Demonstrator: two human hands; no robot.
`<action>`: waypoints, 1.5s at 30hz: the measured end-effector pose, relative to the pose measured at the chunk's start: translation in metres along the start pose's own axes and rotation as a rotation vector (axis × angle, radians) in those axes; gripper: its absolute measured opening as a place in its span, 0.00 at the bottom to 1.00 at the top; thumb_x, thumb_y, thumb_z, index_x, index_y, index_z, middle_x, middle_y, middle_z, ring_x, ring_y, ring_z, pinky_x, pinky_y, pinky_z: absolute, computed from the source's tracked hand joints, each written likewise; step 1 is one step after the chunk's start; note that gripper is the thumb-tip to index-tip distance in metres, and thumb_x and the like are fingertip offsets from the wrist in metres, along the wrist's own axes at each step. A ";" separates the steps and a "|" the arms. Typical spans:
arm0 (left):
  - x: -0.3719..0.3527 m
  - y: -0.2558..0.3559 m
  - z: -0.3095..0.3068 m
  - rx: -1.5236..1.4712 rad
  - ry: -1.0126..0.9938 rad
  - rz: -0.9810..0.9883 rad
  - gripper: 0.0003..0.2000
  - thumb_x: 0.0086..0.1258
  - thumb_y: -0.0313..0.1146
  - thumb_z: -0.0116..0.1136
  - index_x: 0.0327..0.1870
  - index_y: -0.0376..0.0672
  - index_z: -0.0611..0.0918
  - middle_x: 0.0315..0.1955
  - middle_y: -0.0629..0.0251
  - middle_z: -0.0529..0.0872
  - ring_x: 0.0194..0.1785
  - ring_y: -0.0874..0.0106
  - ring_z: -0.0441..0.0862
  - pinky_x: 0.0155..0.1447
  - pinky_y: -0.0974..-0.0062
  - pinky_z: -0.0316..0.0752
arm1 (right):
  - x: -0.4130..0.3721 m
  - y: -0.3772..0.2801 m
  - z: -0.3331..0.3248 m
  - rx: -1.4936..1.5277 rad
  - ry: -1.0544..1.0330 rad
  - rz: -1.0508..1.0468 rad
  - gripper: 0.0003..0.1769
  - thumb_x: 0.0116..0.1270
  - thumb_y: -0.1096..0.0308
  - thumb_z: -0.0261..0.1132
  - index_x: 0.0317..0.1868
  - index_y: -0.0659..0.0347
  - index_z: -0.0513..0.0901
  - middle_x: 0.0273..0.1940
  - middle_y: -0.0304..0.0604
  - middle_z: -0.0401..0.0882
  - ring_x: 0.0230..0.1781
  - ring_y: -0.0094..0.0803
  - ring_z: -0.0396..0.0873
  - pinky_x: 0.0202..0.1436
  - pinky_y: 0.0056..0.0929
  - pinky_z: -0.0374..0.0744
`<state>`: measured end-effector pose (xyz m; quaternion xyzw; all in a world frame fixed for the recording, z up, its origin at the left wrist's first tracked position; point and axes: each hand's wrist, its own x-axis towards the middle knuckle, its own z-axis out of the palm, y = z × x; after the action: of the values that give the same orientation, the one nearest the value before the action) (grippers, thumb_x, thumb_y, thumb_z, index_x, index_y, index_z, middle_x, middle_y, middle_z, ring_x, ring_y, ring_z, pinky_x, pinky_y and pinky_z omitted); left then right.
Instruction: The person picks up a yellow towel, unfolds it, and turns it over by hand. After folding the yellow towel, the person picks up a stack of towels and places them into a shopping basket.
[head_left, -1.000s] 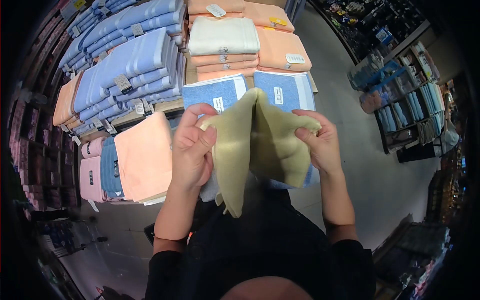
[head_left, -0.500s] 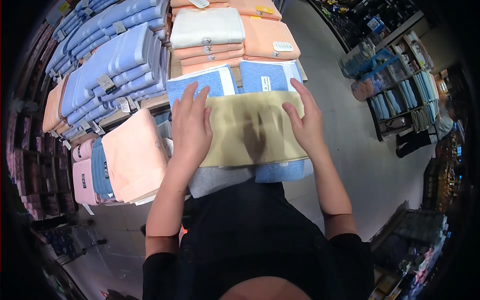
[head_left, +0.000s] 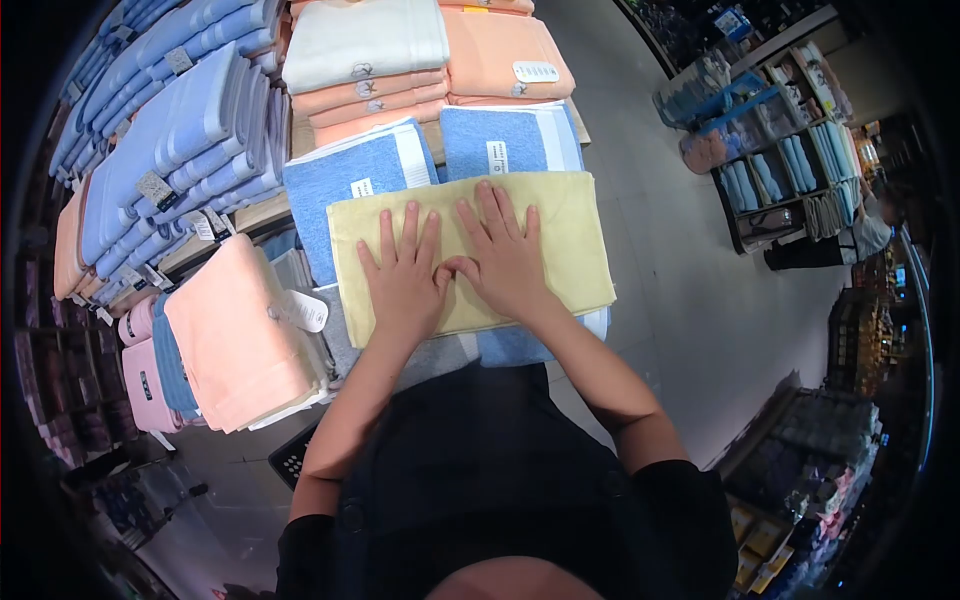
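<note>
A folded yellow towel (head_left: pixel 570 250) lies across blue and grey towels in front of me. My left hand (head_left: pixel 405 275) rests flat on its left half with fingers spread. On the middle of the same towel lies my right hand (head_left: pixel 505 255), palm down, fingers stretched; the two thumbs meet or nearly meet. Behind the yellow towel are a blue towel (head_left: pixel 350 165) at left and another blue towel (head_left: pixel 545 135) at right, both with white bands and labels. A grey towel (head_left: pixel 440 355) shows under the near edge.
Stacks of light-blue towels (head_left: pixel 165 140) fill the display's left. A white towel (head_left: pixel 370 45) tops peach ones, with peach towels (head_left: pixel 510 60) beside it. A tilted peach towel (head_left: pixel 230 330) leans at front left. Grey floor (head_left: pixel 650 300) runs along the right, toward shelves (head_left: pixel 780 180) and a person (head_left: pixel 870 230).
Both hands have come down from above the yellow towel's sides and inward, now flat on it. The view has shifted, so the display sits further left.
</note>
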<state>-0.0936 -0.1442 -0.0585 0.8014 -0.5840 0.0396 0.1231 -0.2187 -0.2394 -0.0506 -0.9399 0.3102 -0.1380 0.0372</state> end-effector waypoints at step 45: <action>-0.063 -0.026 -0.039 -0.222 -0.184 0.160 0.34 0.62 0.42 0.57 0.68 0.39 0.61 0.70 0.51 0.54 0.73 0.53 0.49 0.68 0.48 0.53 | -0.083 0.066 -0.035 0.140 -0.109 0.255 0.40 0.64 0.45 0.56 0.71 0.54 0.56 0.74 0.52 0.42 0.74 0.50 0.40 0.69 0.59 0.47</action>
<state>-0.0856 -0.0690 -0.0379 0.7341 -0.6555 -0.0891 0.1532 -0.3303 -0.2429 -0.0472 -0.8940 0.4143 -0.1022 0.1366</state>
